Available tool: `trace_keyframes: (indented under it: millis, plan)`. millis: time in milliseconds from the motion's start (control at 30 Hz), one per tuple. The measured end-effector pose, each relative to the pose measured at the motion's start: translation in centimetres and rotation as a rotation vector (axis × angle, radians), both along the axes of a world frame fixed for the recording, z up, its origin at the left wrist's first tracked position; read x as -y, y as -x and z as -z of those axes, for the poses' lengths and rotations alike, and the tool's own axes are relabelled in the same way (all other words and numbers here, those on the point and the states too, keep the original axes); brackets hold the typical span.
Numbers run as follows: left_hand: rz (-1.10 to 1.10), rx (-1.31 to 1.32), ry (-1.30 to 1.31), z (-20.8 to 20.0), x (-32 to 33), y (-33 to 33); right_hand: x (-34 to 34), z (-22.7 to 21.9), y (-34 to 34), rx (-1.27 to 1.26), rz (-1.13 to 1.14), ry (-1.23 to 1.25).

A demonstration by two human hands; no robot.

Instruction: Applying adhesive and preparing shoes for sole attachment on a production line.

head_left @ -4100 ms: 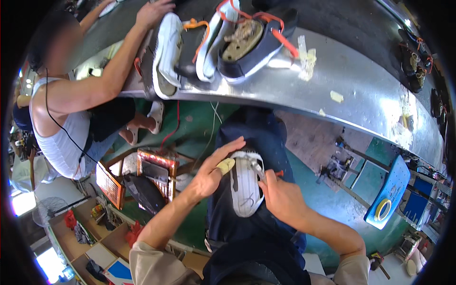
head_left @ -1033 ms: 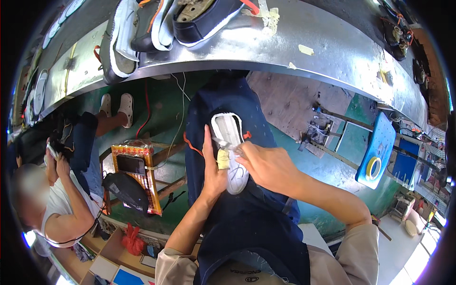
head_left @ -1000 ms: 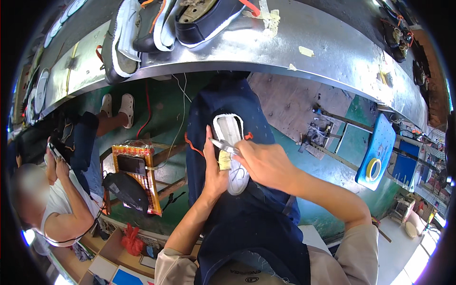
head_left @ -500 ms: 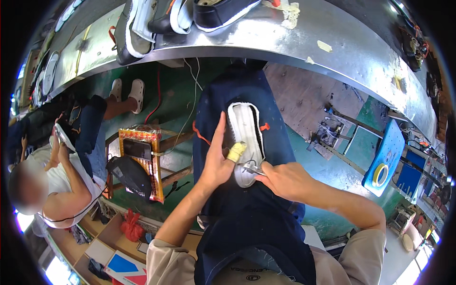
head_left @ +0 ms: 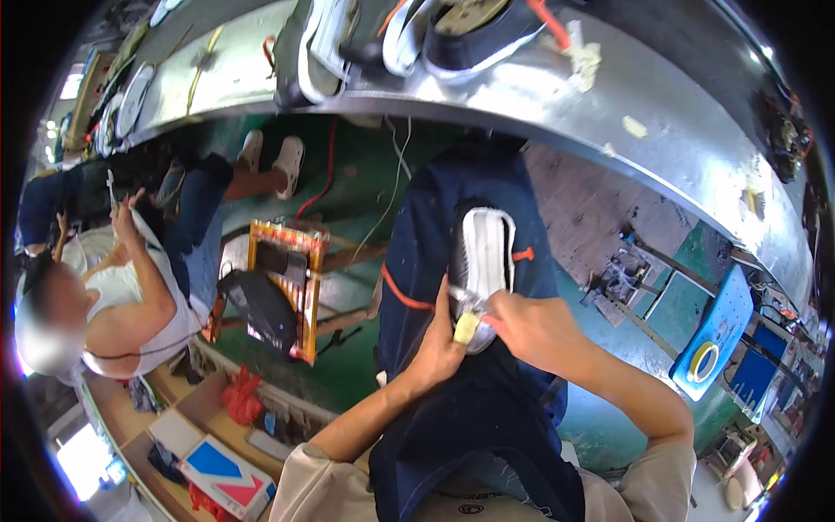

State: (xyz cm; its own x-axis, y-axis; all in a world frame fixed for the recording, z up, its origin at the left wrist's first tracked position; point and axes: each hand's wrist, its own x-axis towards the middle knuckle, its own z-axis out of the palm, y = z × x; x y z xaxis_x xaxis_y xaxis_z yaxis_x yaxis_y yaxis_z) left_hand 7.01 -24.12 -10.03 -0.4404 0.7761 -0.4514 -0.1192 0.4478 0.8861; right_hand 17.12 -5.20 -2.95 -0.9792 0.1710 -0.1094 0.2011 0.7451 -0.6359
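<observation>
A dark shoe with a pale sole [head_left: 489, 248] lies on my lap, over navy cloth. My left hand [head_left: 435, 352] is against the shoe's left side near the end closest to me, its thumb wrapped in yellow tape [head_left: 466, 327]. From the right, my right hand [head_left: 537, 332] is closed over the same end, gripping a small metal tool [head_left: 464, 301]; its exact kind is blurred. An orange cord [head_left: 406, 291] shows left of the shoe, and an orange piece [head_left: 523, 254] on the right.
Several shoes, one of them dark [head_left: 478, 35], stand on the metal bench [head_left: 557, 113] ahead. To the left, a black bag [head_left: 259, 309] rests on a stool; beyond it sits a co-worker [head_left: 130, 304]. A blue board [head_left: 722, 331] with a tape roll [head_left: 703, 361] stands right.
The whole view has shifted, so things appear farther right. The shoe sits straighter, and my hands have drawn closer together around its near end, with the tool now reaching toward the left edge.
</observation>
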Motion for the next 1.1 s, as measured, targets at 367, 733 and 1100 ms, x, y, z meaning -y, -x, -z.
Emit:
trace_keyframes:
  millis: [367,733,1100]
  plan:
    - [0.671,-0.204,0.150,-10.7,0.3,12.8,-4.6,-0.6,-1.3,-0.041,0.562,0.213]
    - [-0.237,0.022,-0.085,-1.2,-4.8,6.1,-1.0,2.4,-3.3,0.209,0.522,0.888]
    - [-0.387,0.717,-0.297,-0.4,-5.0,3.6,-0.9,0.7,-0.8,0.496,0.109,1.189]
